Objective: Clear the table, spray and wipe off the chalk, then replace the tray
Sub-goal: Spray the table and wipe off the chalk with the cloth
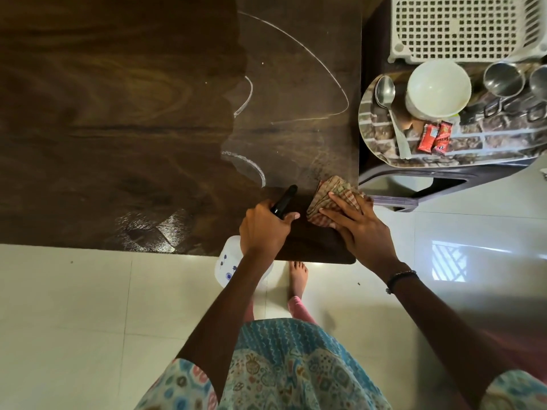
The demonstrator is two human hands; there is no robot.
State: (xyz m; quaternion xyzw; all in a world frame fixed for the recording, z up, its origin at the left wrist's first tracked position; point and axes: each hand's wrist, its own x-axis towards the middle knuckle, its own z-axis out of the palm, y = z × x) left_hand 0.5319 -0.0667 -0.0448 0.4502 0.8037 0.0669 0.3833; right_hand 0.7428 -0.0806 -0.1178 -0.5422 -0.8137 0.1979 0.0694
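Down at the near edge of the dark wood counter (118, 128), both hands are busy. Left hand (263, 229) is clenched around a spray bottle (229, 263), black nozzle poking out toward 12 o'clock, white body hanging below the counter edge. Right hand (358, 229) lies flat, fingers (340, 207) spread and pressing on a folded checked cloth (328, 193), just beside the nozzle at its 3 o'clock, close to the counter's right edge.

Chalk (325, 54) is on the wood at about 12 o'clock from the hands: one big curved arc, a smaller curve left of it, and a smudgy curve lower down near the nozzle. There's a wet-looking smear toward 9 o'clock along the near edge.

Off at 2 o'clock, well apart from the counter, the tray (473, 143) sits on a dark chair (414, 179). It holds a white bowl (438, 90), a spoon (384, 93), two steel cups (503, 79) and red sachets (433, 137). White basket (461, 25) is behind the tray.
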